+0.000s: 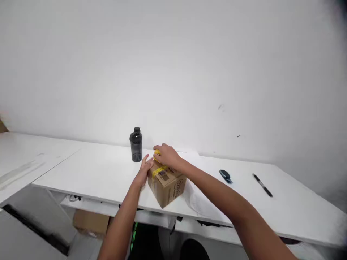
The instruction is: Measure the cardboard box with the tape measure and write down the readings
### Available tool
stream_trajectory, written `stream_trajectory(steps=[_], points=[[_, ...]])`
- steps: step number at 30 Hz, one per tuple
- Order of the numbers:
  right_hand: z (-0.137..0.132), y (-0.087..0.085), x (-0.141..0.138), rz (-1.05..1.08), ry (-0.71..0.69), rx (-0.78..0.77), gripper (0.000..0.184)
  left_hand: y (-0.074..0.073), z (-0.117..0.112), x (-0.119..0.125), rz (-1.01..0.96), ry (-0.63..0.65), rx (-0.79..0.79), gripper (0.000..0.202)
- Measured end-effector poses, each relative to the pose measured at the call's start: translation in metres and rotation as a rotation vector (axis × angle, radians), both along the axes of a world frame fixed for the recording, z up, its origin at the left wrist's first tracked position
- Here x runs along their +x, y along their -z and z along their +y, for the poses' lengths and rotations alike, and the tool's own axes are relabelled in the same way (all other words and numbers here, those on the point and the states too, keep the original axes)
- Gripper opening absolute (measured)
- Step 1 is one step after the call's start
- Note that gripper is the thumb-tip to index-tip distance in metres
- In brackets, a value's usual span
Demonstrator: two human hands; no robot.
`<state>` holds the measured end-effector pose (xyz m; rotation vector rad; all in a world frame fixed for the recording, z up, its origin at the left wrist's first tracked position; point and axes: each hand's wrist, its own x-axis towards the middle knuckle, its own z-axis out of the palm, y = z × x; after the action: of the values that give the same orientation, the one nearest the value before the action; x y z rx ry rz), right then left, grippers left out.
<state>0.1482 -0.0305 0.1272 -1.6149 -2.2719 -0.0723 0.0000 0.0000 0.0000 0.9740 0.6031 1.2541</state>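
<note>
A small brown cardboard box (167,187) sits near the front edge of the white table (103,169), with a strip of yellow tape (159,170) across its top. My left hand (144,170) lies against the box's left top edge, fingers stretched out. My right hand (167,156) rests on the far top of the box, fingers curled over a yellow tape roll (156,154), mostly hidden under the hand.
A black bottle (136,144) stands just behind and left of the box. A dark small tool (225,176) and a black marker (262,185) lie on the table to the right. A white wall rises behind. A cardboard box (90,222) sits under the table.
</note>
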Motion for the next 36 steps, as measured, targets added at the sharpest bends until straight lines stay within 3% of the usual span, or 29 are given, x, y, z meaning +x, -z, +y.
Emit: stream_trajectory(steps=[6,11,18,36], points=[[-0.015,-0.001,-0.007,-0.076,0.074,-0.01,0.035,-0.01,-0.008,0.009,0.142,-0.049,0.151,0.041],[-0.058,0.002,0.008,-0.166,0.095,-0.001,0.033,-0.008,-0.009,0.013,0.198,-0.216,0.108,0.036],[-0.126,0.013,0.046,-0.193,0.168,-0.059,0.034,-0.008,-0.006,0.013,0.271,-0.224,0.165,0.034],[-0.131,0.02,0.05,-0.166,0.193,-0.054,0.033,-0.004,-0.003,0.012,0.315,-0.245,0.225,0.032]])
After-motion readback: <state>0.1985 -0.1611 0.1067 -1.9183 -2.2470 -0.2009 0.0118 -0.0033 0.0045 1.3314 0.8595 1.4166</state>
